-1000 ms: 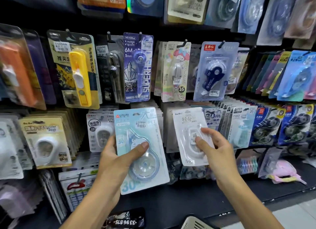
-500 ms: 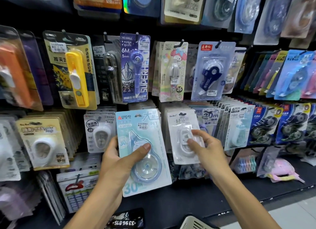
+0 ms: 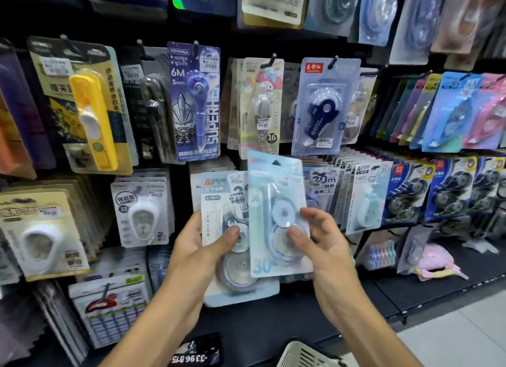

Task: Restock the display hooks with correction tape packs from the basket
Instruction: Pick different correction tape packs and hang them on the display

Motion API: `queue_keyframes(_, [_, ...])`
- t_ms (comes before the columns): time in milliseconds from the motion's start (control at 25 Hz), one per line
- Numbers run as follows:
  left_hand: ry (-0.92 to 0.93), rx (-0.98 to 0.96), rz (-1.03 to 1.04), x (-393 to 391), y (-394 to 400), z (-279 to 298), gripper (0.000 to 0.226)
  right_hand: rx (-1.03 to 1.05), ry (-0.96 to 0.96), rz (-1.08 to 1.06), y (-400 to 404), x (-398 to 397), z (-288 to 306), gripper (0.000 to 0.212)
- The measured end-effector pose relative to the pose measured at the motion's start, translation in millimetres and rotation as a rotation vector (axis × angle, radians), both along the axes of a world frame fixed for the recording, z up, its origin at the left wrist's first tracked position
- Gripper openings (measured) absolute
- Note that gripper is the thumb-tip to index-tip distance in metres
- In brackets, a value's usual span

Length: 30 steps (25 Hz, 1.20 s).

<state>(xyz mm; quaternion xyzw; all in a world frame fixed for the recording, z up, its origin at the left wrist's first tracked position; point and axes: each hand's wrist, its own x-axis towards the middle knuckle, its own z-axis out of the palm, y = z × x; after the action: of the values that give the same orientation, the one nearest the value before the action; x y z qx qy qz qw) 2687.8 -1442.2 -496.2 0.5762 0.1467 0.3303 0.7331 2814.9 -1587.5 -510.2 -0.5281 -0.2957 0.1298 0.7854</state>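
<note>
Crowded hooks (image 3: pixel 273 60) face the person, whose right hand (image 3: pixel 319 240) pinches a blue pack (image 3: pixel 273 202) and left hand (image 3: pixel 200 243) grips another pack (image 3: pixel 219 221); the hang-hole should meet a hook tip squarely.

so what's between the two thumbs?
Head view: the pale blue 30m pack, pinched by the right hand, overlaps the white pack under the left hand; its left edge lies between the thumbs.
</note>
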Motion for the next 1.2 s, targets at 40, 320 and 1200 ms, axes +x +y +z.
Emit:
queue_keyframes(40, [0.011, 0.003, 0.034, -0.2, 0.8, 0.0, 0.042, 0.058, 0.085, -0.074, -7.0, 12.1, 0.3, 0.039])
queue_keyframes(320, [0.022, -0.017, 0.102, 5.8, -0.9, 3.1, 0.033, -0.357, -0.053, -0.367, -46.4, 86.7, -2.8, 0.02])
queue_keyframes(1200, [0.794, 1.482, 0.201, 29.6, 36.0, -6.3, 0.077, -0.298, -0.016, -0.211, -57.7, 113.8, -4.5, 0.046])
